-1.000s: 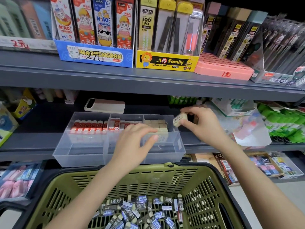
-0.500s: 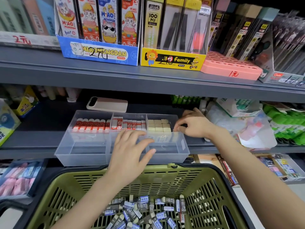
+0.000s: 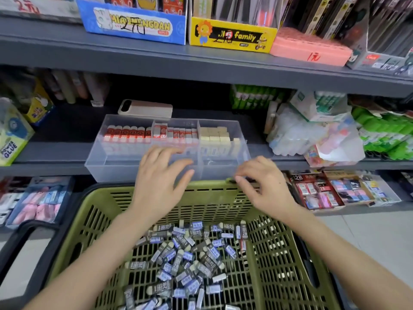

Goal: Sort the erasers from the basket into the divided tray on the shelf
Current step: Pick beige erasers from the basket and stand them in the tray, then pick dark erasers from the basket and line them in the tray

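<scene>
A clear divided tray (image 3: 111, 166) stands on the middle shelf. Its left and middle parts hold rows of red-and-white erasers (image 3: 127, 134), and its right part holds plain beige erasers (image 3: 215, 135). Below it, a green basket (image 3: 93, 220) holds a heap of grey and blue sleeved erasers (image 3: 185, 253). My left hand (image 3: 159, 177) hovers with spread fingers over the tray's front wall and holds nothing. My right hand (image 3: 260, 182) is above the basket's far rim with loosely bent fingers and nothing visible in it.
A phone (image 3: 145, 108) lies behind the tray. Bagged goods (image 3: 312, 135) and green packs crowd the shelf to the right. Display boxes line the upper shelf (image 3: 201, 61). Trays of erasers (image 3: 335, 191) sit on the lower shelf to the right.
My right hand put the beige eraser into the tray's right part, then drew back down to the basket's rim. My left hand stayed over the tray's front.
</scene>
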{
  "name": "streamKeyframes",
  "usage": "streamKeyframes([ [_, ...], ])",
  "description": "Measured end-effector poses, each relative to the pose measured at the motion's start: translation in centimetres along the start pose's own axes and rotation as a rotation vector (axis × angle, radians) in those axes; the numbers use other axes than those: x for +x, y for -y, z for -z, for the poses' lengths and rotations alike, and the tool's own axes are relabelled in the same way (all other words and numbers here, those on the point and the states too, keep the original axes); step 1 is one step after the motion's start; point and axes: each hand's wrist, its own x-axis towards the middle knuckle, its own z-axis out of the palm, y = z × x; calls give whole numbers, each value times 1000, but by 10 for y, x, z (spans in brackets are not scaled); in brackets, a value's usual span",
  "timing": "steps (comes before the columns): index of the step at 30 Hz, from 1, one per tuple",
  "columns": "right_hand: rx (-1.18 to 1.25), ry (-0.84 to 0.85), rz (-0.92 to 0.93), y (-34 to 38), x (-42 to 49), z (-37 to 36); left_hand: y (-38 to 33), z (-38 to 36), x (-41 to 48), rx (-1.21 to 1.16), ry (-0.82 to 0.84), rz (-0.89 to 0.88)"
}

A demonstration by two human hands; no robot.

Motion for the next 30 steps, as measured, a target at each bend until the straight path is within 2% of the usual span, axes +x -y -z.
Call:
streamKeyframes([
  [1, 72, 89, -75, 6, -15, -9, 1, 1, -9, -12, -26, 8],
  [4, 147, 559, -392, 10, -54, -40, 1, 3, -39, -40, -63, 39],
  [6, 141, 695, -599, 3, -79, -66, 2, 5, -59, -67, -35, 67],
  [8, 43, 693, -790, -3, -99, -88, 2, 7, -74, -101, 5, 108],
  [11, -182, 637, -918, -6, -118, -113, 2, 12, -88, -192, 42, 195],
  [15, -355, 621, -893, -11, -118, -128, 4, 21, -98, -365, 112, 336],
  [18, -306, 571, -950, -19, -117, -133, 2, 21, -106, -562, 192, 486],
  [21, -340, 605, -959, -21, -117, -134, -1, 15, -109, -719, 238, 649],
  [28, -50, 734, -1159, -15, -116, -124, -2, 0, -111, -856, 317, 824],
  [30, 254, 707, -1244, -2, -110, -109, -2, -6, -113, -924, 387, 902],
])
